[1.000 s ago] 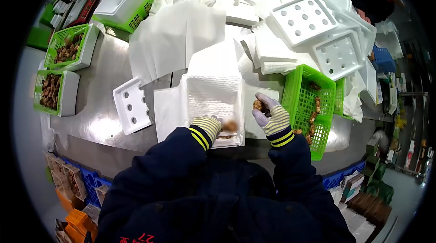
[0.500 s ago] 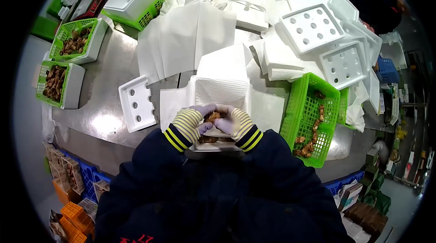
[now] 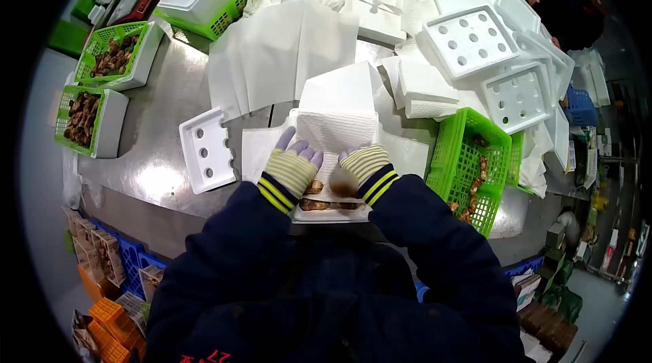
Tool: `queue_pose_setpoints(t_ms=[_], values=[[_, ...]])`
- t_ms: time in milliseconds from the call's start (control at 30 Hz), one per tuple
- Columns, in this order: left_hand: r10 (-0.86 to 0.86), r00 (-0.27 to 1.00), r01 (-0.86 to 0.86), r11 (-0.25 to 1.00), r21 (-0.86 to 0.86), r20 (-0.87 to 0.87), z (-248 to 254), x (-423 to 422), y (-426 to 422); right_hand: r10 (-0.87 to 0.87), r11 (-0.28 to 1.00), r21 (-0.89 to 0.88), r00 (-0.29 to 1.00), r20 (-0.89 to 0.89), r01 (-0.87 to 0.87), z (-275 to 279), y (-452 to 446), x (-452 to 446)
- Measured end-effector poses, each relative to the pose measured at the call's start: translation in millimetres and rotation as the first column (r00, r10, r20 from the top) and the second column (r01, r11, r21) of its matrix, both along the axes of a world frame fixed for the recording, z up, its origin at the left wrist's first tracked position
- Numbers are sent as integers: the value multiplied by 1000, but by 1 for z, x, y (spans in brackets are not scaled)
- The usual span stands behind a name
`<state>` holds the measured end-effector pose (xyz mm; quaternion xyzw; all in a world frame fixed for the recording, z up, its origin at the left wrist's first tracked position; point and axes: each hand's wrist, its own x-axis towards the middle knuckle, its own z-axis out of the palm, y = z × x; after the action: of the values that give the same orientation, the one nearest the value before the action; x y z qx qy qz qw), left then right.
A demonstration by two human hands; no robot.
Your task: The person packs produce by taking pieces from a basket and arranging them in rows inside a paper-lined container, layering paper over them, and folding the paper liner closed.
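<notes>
A white foam box (image 3: 294, 118) lined with white paper (image 3: 336, 129) stands in front of me. Brown knobbly pieces (image 3: 314, 205) lie along its near end, and another brown piece (image 3: 314, 187) rests on the paper beside my left hand. My left hand (image 3: 296, 166), in a striped glove, is over the box's left side with its fingers spread and nothing in them. Over the right side is my right hand (image 3: 365, 162), its fingers bent towards the paper. A blurred round brown shape (image 3: 343, 183) shows next to it; whether the hand touches it is unclear.
A green basket (image 3: 499, 133) with brown pieces stands right. Perforated white lids (image 3: 472, 40) are piled behind it; another lid (image 3: 205, 151) lies left of the box. Two green baskets (image 3: 102, 44) of brown pieces stand far left. A person (image 3: 560, 6) is at the upper right.
My right hand came from beside the green basket to the box with a brown piece. Both hands met around it, then moved apart. My left hand's fingers have opened.
</notes>
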<state>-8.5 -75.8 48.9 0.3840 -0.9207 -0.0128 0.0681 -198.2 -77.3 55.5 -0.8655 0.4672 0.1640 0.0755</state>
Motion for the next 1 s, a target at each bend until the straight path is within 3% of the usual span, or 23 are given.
queue_pose_setpoints(t_ms=[33,67,100,167,233,300,333,367,433,467,567,600,633,700,733,767,833,867,967,1000], values=[[-29,995,28,1000,14,92,-3,-4,-9,8,999,36,1000,-22,-7,1,-1,2],[68,990,-70,997,13,125,-25,-11,-13,22,999,32,999,-33,-21,-7,-2,3],[-37,946,3,994,106,322,-26,-17,-22,-18,994,108,1000,-15,20,-3,-4,6],[-87,918,-20,964,265,387,-28,-27,-25,-21,978,204,994,-108,43,-11,-6,8],[-60,932,-27,972,233,357,-26,-31,-23,8,982,187,981,-193,29,-20,-6,11],[-40,944,-54,961,273,327,-32,-33,-22,36,985,172,988,-152,-9,-20,-9,10],[-66,902,-93,935,342,427,-34,-39,-23,32,984,180,986,-163,-2,-13,-8,11],[-67,901,-92,936,340,428,-34,-40,-22,29,984,178,986,-162,0,-12,-8,12],[-192,850,-89,866,492,491,-15,-41,-21,40,963,269,984,-172,8,-9,-8,13],[-141,850,-136,872,471,508,-24,-42,-18,34,961,278,989,-143,7,-7,-6,12],[-67,908,-79,941,328,413,-25,-33,-7,87,964,262,987,-135,-49,1,-4,10],[-207,876,-20,886,463,435,12,-32,-13,85,967,250,989,-119,-53,5,-2,9],[-165,889,-9,926,378,426,8,-26,-6,96,979,187,990,-101,-76,11,2,7],[-180,873,-60,882,467,453,2,-25,1,119,982,152,992,-43,-111,6,12,3],[-150,906,-16,922,386,396,-20,-19,11,66,967,252,994,-89,-42,5,14,7],[-149,907,-16,923,385,395,-42,-14,16,132,968,227,986,-105,-105,-5,18,2],[-27,972,-29,971,236,232,-43,-13,17,185,968,193,977,-111,-161,4,20,0],[-92,954,-18,933,360,286,-44,-12,18,165,978,141,985,-51,-157,9,25,-1],[-163,944,50,929,366,286,-48,-7,18,149,988,-28,989,-11,-149,-38,35,-12],[-100,960,-18,910,415,262,-55,-8,18,149,988,-29,989,-14,-150,-35,35,-13]])
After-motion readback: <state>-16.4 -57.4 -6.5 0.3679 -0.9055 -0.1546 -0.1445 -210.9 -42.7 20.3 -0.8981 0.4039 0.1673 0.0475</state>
